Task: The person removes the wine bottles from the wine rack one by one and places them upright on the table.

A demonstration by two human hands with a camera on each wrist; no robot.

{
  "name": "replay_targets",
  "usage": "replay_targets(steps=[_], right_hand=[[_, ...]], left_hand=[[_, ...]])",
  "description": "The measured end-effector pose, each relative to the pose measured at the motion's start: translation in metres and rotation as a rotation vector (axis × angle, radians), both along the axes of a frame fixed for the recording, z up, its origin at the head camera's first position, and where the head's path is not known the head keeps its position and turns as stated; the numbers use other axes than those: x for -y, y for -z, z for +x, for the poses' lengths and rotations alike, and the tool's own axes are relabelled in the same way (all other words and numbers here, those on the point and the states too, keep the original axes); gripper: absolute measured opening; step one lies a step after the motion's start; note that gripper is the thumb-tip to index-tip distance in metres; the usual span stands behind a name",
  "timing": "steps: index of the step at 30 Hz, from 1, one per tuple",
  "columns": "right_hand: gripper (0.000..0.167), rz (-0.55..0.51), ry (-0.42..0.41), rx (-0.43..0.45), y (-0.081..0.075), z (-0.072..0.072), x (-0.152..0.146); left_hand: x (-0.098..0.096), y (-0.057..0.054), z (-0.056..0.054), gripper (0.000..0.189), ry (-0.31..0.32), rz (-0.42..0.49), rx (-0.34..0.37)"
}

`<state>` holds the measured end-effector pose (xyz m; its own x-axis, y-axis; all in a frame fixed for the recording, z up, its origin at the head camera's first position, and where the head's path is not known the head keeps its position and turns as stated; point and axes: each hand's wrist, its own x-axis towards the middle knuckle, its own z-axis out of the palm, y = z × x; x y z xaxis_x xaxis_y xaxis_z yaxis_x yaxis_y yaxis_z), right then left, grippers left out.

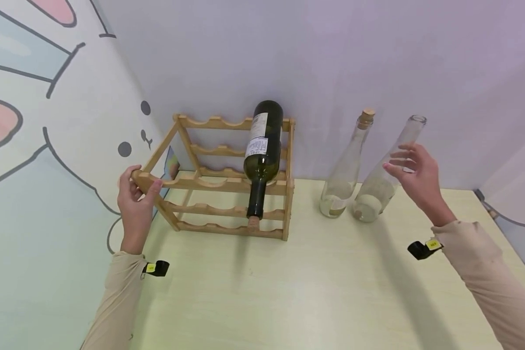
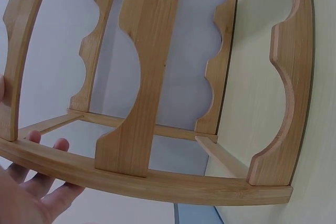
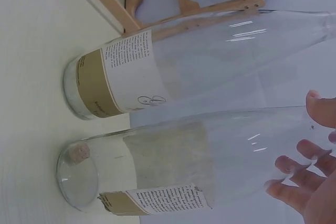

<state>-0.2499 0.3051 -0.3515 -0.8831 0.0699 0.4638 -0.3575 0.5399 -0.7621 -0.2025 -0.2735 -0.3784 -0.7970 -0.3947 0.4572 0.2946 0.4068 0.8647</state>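
Two bottles (image 1: 342, 177), perhaps touching, right of rack (image 1: 232, 185).

honey-brown rack (image 1: 234, 185), dark green bottle (image 1: 264, 163), gold-and-white labels (image 3: 118, 80) on clear bottles (image 3: 231, 150), pale yellow-green tabletop (image 1: 288, 282), beige sleeves (image 1: 474, 257)

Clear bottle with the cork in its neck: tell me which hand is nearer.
Right. The right hand is just to the right of the corked clear bottle, by the neck of the open bottle; the left hand is far off to the left, gripping the wooden rack.

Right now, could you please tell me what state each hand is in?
Left hand: holding the wooden rack by an upper corner.
Right hand: open, close to the uncorked clear bottle; whether it touches cannot be told.
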Motion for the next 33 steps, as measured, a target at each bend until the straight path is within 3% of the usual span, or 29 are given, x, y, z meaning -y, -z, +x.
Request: replay_targets(steps=[13,19,23,33], right_hand=[[0.06,0.153,0.049,0.176,-0.004,0.009,-0.006],[0.06,0.108,0.097,0.091,0.001,0.013,-0.006],[0.057,0.069,0.132,0.032,0.001,0.017,-0.006],[0.052,0.013,0.162,0.022,0.001,0.024,-0.005]], left_hand=[[0.001,0.0,-0.002,0.052,-0.012,0.016,-0.045],[0.0,0.003,-0.004,0.052,0.013,0.037,-0.032],[-0.007,-0.004,0.0,0.051,0.022,0.039,-0.036],[0.0,0.006,-0.003,0.053,0.028,0.016,-0.058]])
